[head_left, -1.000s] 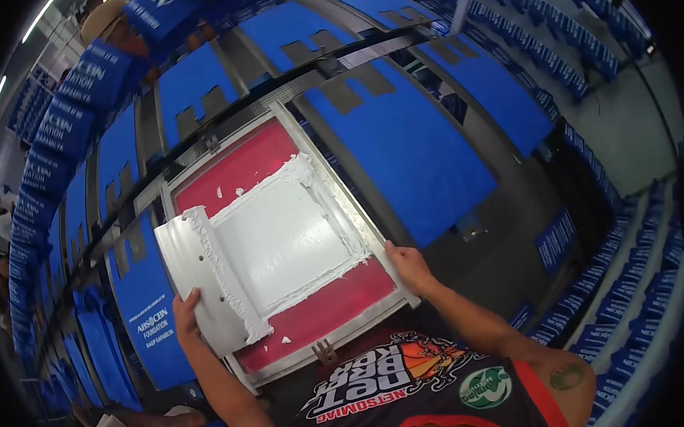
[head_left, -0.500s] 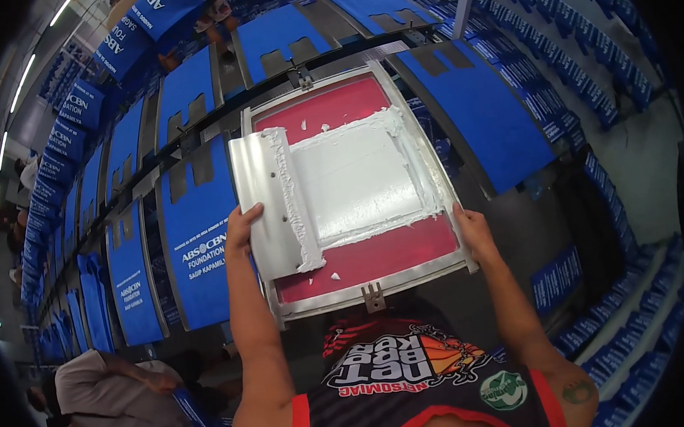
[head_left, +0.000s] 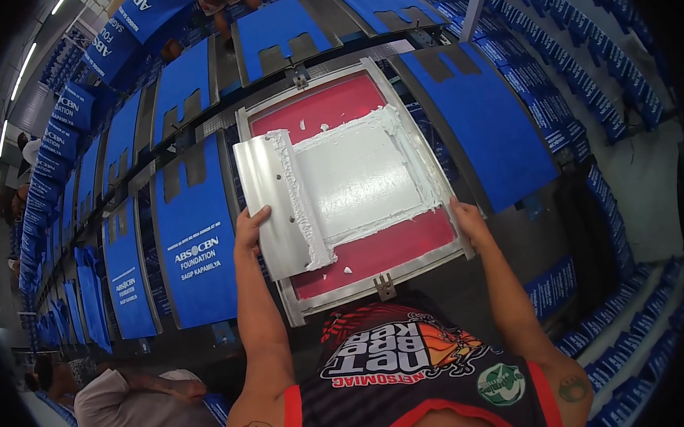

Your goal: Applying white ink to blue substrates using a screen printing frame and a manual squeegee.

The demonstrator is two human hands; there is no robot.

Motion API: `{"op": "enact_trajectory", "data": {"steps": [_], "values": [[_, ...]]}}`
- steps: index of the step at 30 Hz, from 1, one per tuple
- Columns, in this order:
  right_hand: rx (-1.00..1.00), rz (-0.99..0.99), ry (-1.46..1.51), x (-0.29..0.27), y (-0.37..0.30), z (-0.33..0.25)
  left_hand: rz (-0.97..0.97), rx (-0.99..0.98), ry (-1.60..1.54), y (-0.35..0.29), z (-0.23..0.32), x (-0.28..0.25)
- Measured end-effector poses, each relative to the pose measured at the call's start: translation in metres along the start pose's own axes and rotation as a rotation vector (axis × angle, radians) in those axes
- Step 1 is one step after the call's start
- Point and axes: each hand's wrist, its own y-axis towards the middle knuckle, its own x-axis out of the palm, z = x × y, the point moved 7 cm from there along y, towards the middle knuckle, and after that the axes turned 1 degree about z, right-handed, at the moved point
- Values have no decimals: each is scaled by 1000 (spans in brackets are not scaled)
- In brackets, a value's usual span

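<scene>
Item: one metal frame [head_left: 427,264], situated between the two hands — its right rail gripped by the right hand [head_left: 472,220], thumb laid on top. One curved metal plate [head_left: 267,194], set over the frame's left side, its outer edge clasped by the left hand [head_left: 252,229] (fingers beneath are hidden). Red surface [head_left: 396,241] shown at far and near ends; pale middle field [head_left: 363,177] bordered by thick white paste [head_left: 301,200] — ridged along the plate. Blue sheets [head_left: 198,263] are ranged on either side.
</scene>
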Motion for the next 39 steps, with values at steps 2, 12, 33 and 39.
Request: {"op": "enact_trajectory", "data": {"steps": [2,12,33,39], "values": [[-45,48,-56,-2,-16,-9,-26,-4,34,-1,19,12],[98,-755,-79,126,-192,-30,-132,687,1465,60,102,185],[-345,-727,-440,103,-175,-73,-361,517,1485,-109,17,190],[-1074,-82,-1023,48,-103,-215,-377,415,1524,-98,8,183]]}}
